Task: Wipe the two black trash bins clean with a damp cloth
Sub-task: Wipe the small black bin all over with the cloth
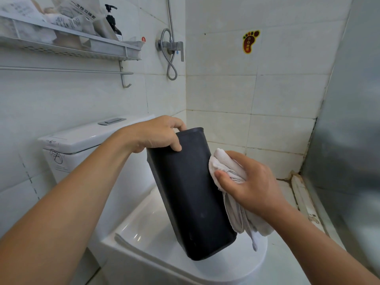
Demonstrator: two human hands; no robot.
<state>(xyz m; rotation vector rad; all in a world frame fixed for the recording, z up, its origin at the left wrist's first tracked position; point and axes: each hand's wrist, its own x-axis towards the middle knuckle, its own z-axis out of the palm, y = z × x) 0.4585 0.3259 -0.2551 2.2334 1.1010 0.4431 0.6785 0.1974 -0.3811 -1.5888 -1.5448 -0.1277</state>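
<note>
- Black bin (191, 194) at frame centre, tilted, base resting on closed toilet lid (156, 229).
- Left hand (156, 134), 11 o'clock of bin: fingers clamped over rim.
- Right hand (250, 182), 3 o'clock: fingers closed around white cloth (228, 169), pressed to bin's side.
- Progress: first bin mid-wipe, judged; second bin not visible.

White tiled walls (222, 89) meet in a corner beyond the hands, lit evenly and bright. Above and left of the left hand (156, 134), a perforated white shelf (72, 48) holds paper packets and a dark pump bottle (114, 23); a towel rail (65, 69) runs under it. A chrome shower valve (171, 47) with a looped hose sits above that hand. A foot-shaped sticker (249, 41) is stuck higher, above the right hand (250, 182). Under both hands is a white toilet (156, 233), its cistern (86, 136) to the left. A frosted panel (349, 120) stands right.
</note>
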